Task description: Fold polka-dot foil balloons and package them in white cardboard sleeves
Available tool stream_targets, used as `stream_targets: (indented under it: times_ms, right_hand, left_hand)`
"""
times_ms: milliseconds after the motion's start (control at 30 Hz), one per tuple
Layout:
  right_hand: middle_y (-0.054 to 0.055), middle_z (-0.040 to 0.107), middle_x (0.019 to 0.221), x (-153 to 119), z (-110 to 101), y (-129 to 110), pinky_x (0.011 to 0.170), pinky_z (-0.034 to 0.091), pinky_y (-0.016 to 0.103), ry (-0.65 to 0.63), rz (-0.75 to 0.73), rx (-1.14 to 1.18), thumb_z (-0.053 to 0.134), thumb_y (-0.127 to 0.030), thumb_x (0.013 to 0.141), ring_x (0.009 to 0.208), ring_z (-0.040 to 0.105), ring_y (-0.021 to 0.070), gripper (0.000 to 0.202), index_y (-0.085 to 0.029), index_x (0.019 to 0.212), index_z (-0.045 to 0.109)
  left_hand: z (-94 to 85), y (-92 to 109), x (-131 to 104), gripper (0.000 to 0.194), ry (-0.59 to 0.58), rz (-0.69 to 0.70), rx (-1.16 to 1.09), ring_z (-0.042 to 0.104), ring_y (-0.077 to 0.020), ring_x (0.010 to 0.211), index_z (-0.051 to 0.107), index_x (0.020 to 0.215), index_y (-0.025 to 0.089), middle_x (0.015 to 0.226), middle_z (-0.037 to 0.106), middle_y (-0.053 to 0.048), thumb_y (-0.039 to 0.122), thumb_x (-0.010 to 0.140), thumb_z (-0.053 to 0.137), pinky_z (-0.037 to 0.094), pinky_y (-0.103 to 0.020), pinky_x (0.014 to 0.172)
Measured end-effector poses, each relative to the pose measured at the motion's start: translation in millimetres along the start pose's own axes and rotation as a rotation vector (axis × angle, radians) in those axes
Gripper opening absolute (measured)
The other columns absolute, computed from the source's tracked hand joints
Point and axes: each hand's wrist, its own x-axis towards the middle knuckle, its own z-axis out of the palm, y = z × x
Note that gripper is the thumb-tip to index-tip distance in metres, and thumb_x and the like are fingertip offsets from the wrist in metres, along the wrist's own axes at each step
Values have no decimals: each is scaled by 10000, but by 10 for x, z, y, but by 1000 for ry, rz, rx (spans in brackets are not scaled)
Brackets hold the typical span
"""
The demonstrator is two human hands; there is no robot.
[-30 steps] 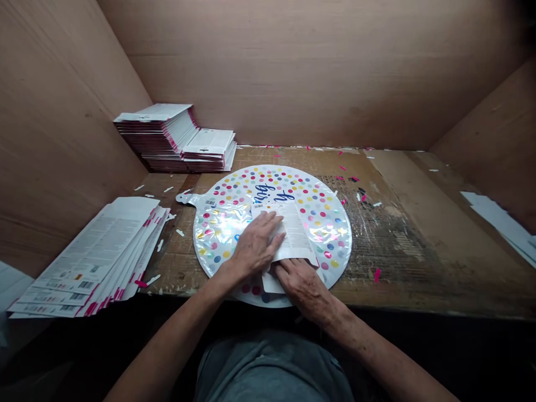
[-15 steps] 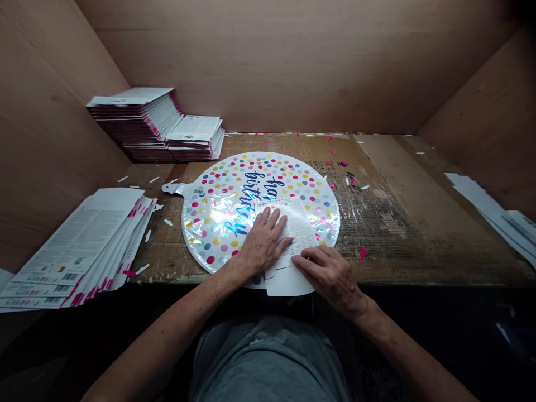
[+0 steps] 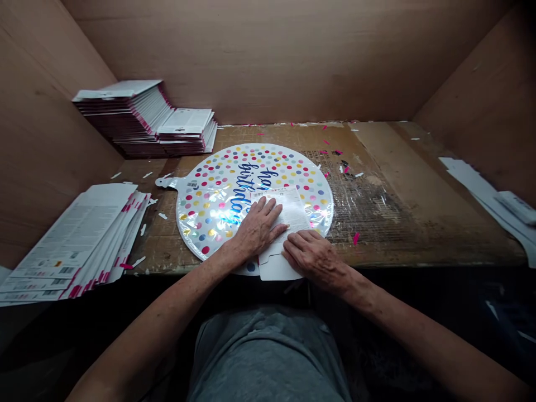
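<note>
A round foil balloon (image 3: pixel 213 173), flat and covered in coloured dots with blue "birthday" lettering, lies on the cardboard-covered table, its tail pointing left. On its near right part rests a white printed card envelope (image 3: pixel 295 214) with a plain flap (image 3: pixel 276 269) toward me. My left hand (image 3: pixel 258 228) lies flat on the envelope's left side, fingers stretched out. My right hand (image 3: pixel 312 255) is closed at the envelope's lower right, its curled fingers pressed together on the edge by the flap. The fingertips and what lies under them are partly hidden.
Folded printed envelopes fan out at the left (image 3: pixel 79 234). A tall stack of envelopes (image 3: pixel 138 120) stands at the back left. White card pieces (image 3: pixel 481 192) lie at the right edge. Pink and white scraps (image 3: pixel 355 239) dot the table. Wooden walls (image 3: pixel 268 61) enclose three sides.
My right hand has curled its fingers further and shifted slightly inward along the envelope's edge. The left hand stays flat on the envelope. The whole view has shifted a little.
</note>
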Motion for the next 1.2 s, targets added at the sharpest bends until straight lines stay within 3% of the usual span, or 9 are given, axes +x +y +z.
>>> stream_targets:
  times_ms: [267,367,433,567,733,867,967,1100,1200]
  right_hand:
    - [9,609,667,-356,-309,50,533,321,316,-190,11,185,490,-368,1003,552,521,156,308,-186,774,585]
    - [9,632,664,-643,-418,26,560,400,294,-46,68,262,553,-456,965,589,581,149,322,-186,802,620]
    - [112,719,944,-707,-368,-24,755,507,336,84,85,222,614,-452,928,884,671,219,315,-153,1004,675]
    - [152,664,1269,-619,-119,-159,999,482,429,175,27,180,593,-221,952,1243,567,267,314,-150,1256,626]
    - [114,724,1161,-514,-42,-183,954,488,402,217,33,232,577,-190,961,1129,629,237,214,-160,1149,676]
    - [58,733,853,-323,-69,-138,754,495,310,157,272,372,538,-266,987,809,650,170,211,-185,861,686]
    - [68,703,839,-178,-27,-128,703,500,305,133,491,346,529,-349,986,780,644,182,243,-188,874,673]
    - [159,666,1235,-285,2,-140,940,496,442,140,230,225,558,-361,969,1133,603,279,335,-150,1217,635]
    - [115,723,1129,-508,-57,-137,895,526,394,198,106,247,604,-229,946,1025,643,234,323,-167,1261,626]
  left_hand:
    - [18,-32,20,492,37,46,-7,361,-346,1400,488,1347,122,1432,486,-192,456,990,432,325,-540,1131]
    - [15,-78,34,481,57,98,-33,390,-342,1389,510,1318,124,1403,513,-187,458,973,479,337,-531,1134]
    - [-8,-68,-12,411,118,92,-75,407,-327,1388,548,1260,147,1391,526,-173,421,956,530,359,-524,1129]
    - [-117,53,-364,200,263,57,-216,578,-258,1219,654,985,187,1234,632,-133,339,966,525,496,-433,1014]
    - [-194,171,-945,537,170,174,-339,529,-321,1288,698,1024,198,1231,652,-145,627,708,756,479,-468,1062]
    - [-86,249,-1000,182,304,-36,-353,511,-292,1323,718,881,189,1212,663,-124,347,911,632,474,-466,1071]
    - [8,341,-866,198,393,-360,-259,607,-305,1168,648,739,182,1116,677,-124,299,898,633,519,-487,980]
    - [76,419,-763,170,408,-528,-129,585,-343,1175,607,919,173,1236,623,-172,317,862,678,495,-520,967]
    - [40,454,-793,285,436,-514,-229,585,-343,1169,589,985,183,1211,636,-162,379,824,719,480,-516,985]
